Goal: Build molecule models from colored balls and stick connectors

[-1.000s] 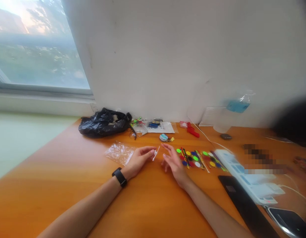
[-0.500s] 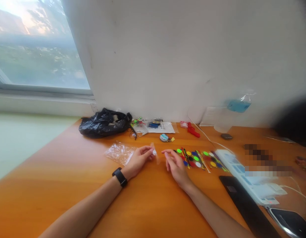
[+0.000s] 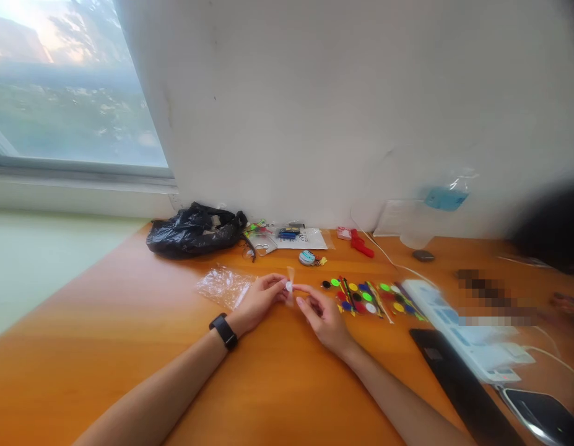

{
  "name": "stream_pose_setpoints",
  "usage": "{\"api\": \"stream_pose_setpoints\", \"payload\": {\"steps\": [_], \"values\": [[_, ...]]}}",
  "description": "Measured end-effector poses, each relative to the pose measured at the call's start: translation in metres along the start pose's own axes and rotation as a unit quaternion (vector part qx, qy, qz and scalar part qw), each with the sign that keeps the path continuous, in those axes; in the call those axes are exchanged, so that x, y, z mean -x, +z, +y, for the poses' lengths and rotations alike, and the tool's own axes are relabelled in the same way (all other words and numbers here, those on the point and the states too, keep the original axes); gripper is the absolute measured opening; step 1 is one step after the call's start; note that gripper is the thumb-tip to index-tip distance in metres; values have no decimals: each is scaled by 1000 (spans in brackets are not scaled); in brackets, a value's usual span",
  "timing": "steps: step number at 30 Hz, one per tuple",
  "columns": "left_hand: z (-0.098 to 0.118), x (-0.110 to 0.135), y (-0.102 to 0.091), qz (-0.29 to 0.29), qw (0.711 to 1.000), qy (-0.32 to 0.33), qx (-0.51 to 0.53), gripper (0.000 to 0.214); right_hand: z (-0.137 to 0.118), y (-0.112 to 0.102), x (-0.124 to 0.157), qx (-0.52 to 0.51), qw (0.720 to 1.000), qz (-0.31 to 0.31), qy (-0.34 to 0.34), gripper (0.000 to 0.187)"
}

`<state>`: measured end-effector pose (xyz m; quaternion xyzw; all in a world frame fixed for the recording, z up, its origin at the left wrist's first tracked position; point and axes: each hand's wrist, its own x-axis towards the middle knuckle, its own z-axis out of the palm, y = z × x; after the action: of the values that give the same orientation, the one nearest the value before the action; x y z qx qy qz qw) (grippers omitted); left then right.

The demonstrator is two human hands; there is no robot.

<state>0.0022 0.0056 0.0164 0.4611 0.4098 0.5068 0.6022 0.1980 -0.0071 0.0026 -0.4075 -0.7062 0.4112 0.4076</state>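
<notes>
My left hand (image 3: 267, 292) pinches a small white disc (image 3: 289, 287) between thumb and fingertips. A thin, see-through strip, partly blurred, stands up above the disc and runs down below it. My right hand (image 3: 324, 314) holds nothing; its index finger reaches left to the disc, appearing to touch its edge, with the thumb held apart below. Just right of that hand lie several coloured discs (image 3: 358, 297) in black, green, yellow, red, blue and white, among thin sticks. A crumpled clear plastic bag (image 3: 224, 285) lies beside my left hand, partly behind it.
A black plastic bag (image 3: 194, 232) sits at the back left, near small packets (image 3: 289, 234) and a round tin-like item (image 3: 308, 257). A red object (image 3: 361, 244) lies further right. A white power strip (image 3: 447, 325), a dark flat strip (image 3: 454, 378) and a phone (image 3: 542, 412) occupy the right.
My right hand has moved left, bringing its index finger from a gap away up to the white disc. My left hand stays in place, still pinching the disc.
</notes>
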Motion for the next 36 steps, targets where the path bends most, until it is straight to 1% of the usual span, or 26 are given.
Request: {"api": "stream_pose_setpoints", "payload": {"steps": [4, 7, 12, 16, 19, 23, 25, 29, 31, 33, 35, 36], "values": [[-3, -1, -1, -2, 1000, -8, 6, 36, 2, 1, 0, 19, 1000, -4, -2, 39], [-3, -2, 0, 7, 1000, -10, 6, 36, 2, 1, 0, 23, 1000, -8, -4, 40], [3, 1, 2, 4, 1000, -10, -14, 32, 0, 0, 0, 30, 999, -9, -4, 41], [7, 3, 3, 19, 999, -2, -38, 28, 0, 0, 0, 45, 999, -10, -11, 40], [9, 3, 4, 9, 999, 6, -48, 27, 1, 0, 0, 54, 998, -10, -13, 41], [9, 3, 4, -3, 999, 15, -47, 31, 1, 1, 0, 67, 998, -4, -9, 42], [6, 3, 3, -9, 999, 12, -43, 30, 1, 1, 0, 69, 997, -1, -16, 41], [3, 3, 2, -15, 998, 8, -58, 34, -1, 1, -1, 61, 997, 6, -52, 37], [5, 4, 2, -13, 996, 8, -88, 31, -2, 1, -2, 64, 996, 5, -58, 36], [6, 5, 3, -8, 989, 19, -143, 26, -2, 0, -2, 70, 996, 9, -55, 35], [3, 4, 3, 2, 973, 55, -225, 20, -2, 0, -2, 79, 995, 15, -50, 34], [1, 3, 3, 14, 959, 81, -271, 17, -3, -1, -2, 84, 995, 17, -48, 33]]}}
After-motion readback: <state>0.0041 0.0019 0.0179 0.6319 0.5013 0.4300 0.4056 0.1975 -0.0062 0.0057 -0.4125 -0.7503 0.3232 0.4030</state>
